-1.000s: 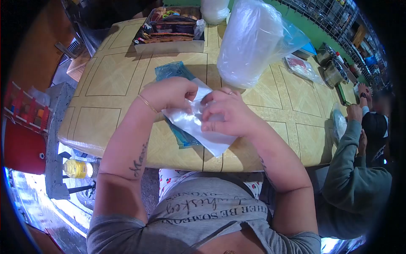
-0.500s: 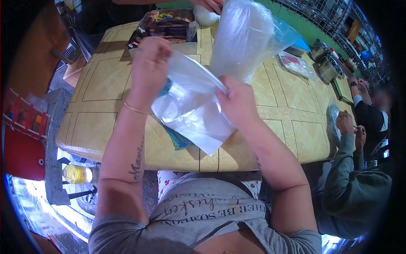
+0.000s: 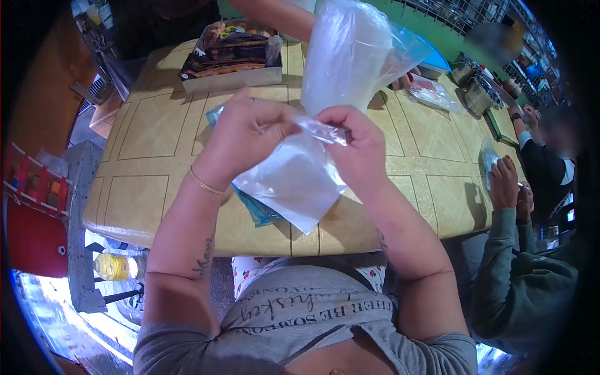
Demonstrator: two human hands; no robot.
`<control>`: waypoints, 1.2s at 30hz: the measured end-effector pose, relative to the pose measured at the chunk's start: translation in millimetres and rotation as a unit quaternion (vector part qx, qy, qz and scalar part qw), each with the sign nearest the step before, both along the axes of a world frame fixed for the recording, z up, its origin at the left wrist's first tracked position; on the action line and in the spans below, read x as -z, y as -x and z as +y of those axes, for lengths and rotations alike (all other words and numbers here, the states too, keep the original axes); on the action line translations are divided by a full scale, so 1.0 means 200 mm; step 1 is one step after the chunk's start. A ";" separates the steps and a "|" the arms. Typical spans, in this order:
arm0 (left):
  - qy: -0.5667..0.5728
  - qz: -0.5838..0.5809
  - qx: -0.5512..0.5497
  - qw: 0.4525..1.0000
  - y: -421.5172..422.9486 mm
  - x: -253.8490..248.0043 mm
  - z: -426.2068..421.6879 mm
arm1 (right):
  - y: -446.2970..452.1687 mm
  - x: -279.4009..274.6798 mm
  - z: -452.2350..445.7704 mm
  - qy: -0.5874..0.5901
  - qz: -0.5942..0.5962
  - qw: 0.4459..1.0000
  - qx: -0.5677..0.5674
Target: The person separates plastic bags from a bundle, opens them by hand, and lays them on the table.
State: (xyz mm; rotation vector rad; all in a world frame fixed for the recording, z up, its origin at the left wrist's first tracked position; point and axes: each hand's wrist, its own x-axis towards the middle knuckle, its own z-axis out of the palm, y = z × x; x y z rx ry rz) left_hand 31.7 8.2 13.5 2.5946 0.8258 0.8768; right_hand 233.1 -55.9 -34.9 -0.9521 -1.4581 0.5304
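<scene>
Pinching bunched top of plastic sheet [image 3: 297, 184] in right hand [image 3: 361, 140], presumably for control | curling left hand [image 3: 240, 137] at opposite end, cannot tell grip | extending over blue plastic [image 3: 257, 211] on surface [image 3: 144, 134]

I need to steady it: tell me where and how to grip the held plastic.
Pinch the held plastic at its near corner, coming from the near side. That seems best: this flat corner points toward the grey shirt, clear of the left hand and right hand, which hold the bunched far edge.
</scene>
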 end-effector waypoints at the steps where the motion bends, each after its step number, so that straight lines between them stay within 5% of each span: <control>1: 0.197 -0.178 -0.001 0.964 -0.04 0.06 0.01 | -0.01 0.00 0.01 0.056 0.088 0.994 -0.038; 5: 0.231 -0.224 -0.067 0.945 -0.02 0.04 0.04 | -0.10 -0.06 0.03 0.123 0.271 0.945 -0.138; 13: 0.180 -0.286 -0.105 0.935 -0.07 0.10 0.05 | -0.03 -0.05 0.02 0.206 0.218 0.946 -0.126; 15: -0.170 -0.224 -0.132 0.951 -0.06 0.03 0.04 | -0.04 -0.05 0.02 0.205 0.259 0.938 -0.108; 16: -0.341 -0.184 -0.135 0.912 -0.05 -0.01 0.03 | -0.04 -0.04 0.03 0.201 0.246 0.943 -0.096; 19: -0.191 -0.244 -0.094 0.946 -0.06 0.00 -0.09 | -0.04 -0.03 0.03 0.183 0.236 0.952 -0.068; 22: -0.123 -0.119 0.022 0.985 -0.04 -0.02 -0.18 | 0.00 -0.04 0.01 0.158 0.283 0.942 -0.090; 25: -0.088 -0.048 0.008 0.995 -0.12 -0.03 -0.22 | 0.02 -0.02 0.02 0.144 0.286 0.941 -0.105; 33: 0.081 -0.122 0.010 0.989 -0.15 0.05 -0.17 | 0.03 0.02 0.03 0.204 0.264 0.930 -0.153; 36: 0.097 -0.152 0.028 0.983 -0.11 0.07 -0.13 | 0.00 0.01 0.02 0.239 0.387 0.855 -0.248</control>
